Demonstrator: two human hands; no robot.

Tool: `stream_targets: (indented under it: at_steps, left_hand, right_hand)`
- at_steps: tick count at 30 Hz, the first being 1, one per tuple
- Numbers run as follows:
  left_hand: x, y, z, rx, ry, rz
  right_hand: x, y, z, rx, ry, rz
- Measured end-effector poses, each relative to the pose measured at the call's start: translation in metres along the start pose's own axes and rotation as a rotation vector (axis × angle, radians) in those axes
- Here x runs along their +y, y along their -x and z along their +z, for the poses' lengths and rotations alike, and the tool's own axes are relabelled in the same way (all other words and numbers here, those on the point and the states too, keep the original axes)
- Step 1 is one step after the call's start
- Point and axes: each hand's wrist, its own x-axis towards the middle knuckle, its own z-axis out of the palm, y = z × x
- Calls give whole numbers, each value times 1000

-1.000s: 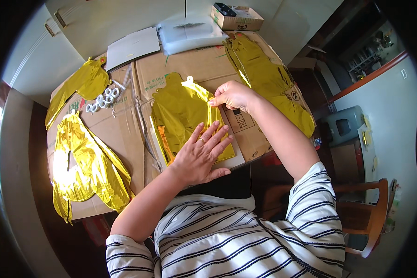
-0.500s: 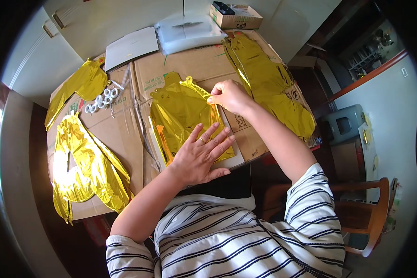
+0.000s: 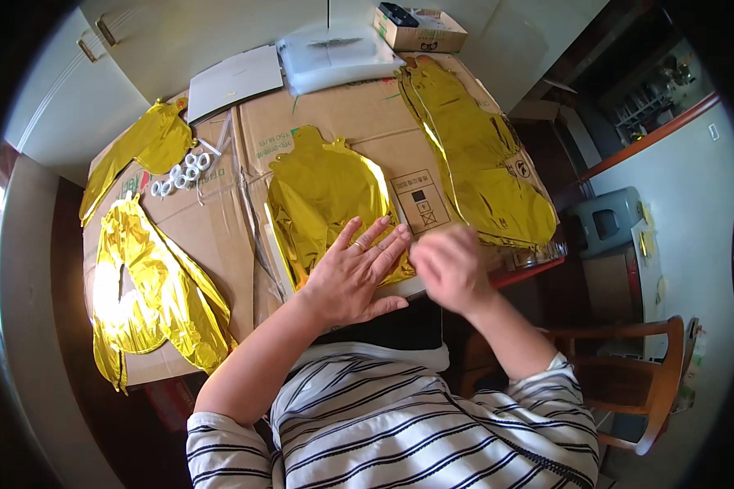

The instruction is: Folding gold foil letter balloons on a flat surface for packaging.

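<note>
A flat gold foil balloon [image 3: 326, 179] lies in front of me on a white sheet, of which a pale edge [image 3: 412, 287] shows at the lower right. Over its lower part my left hand [image 3: 347, 273] rests palm down, fingers spread, a ring on one finger. Just right of the balloon's lower right edge is my right hand [image 3: 453, 269], its fingers curled but smeared by motion. Whether anything is between those fingers does not show.
More flat gold foil balloons lie at right [image 3: 473, 155], near left [image 3: 151, 285] and far left [image 3: 155, 138]. White rings [image 3: 179, 175] sit between the left ones. Behind are a grey-white folder [image 3: 236, 81], clear plastic bags [image 3: 334, 61] and a small box [image 3: 420, 33]. Cardboard [image 3: 212, 220] covers the table.
My right hand has come off the balloon's upper right edge and moved down and right. The folded-up edge there now lies flat. My left hand has stayed in place.
</note>
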Motion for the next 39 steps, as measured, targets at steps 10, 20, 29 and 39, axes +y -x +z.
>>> stream_targets:
  at_steps: [10, 20, 29, 39]
  left_hand:
    - [1, 0, 1, 58, -20, -4]
    - [2, -15, -17, 40, -210, -83]
    - [-30, -27, -6, 27, -68, 49]
    - [-106, -76, -25, 45, -203, 19]
  right_hand:
    - [-26, 50, 10, -169, 100, -109]
    - [-21, 54, 11, -164, 57, -125]
    - [-22, 54, 10, -172, 42, -116]
    - [-18, 56, 11, -170, 45, -125]
